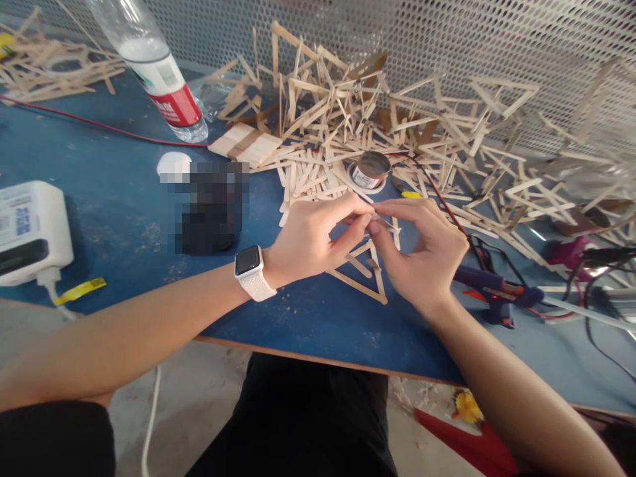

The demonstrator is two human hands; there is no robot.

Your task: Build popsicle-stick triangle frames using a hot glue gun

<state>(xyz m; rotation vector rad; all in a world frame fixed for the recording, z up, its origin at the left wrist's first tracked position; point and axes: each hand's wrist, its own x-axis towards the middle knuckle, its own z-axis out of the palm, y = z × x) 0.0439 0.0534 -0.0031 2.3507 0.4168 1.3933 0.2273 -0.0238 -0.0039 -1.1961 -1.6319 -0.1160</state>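
Observation:
My left hand, with a watch on its wrist, is closed in a pinch. My right hand pinches from the other side, its fingertips meeting the left ones. Between them sits the end of a wooden craft stick, mostly covered by the fingers. Just below the hands is a small angular frame of glued craft sticks, partly hidden; whether the pinched stick belongs to it I cannot tell. A blue hot glue gun lies to the right of my right hand.
Loose craft sticks and joined stick frames pile up against the perforated panel. A small tin stands ahead of the hands. Leftward are a water bottle, a blurred dark object and a white box. Cables cross the right side.

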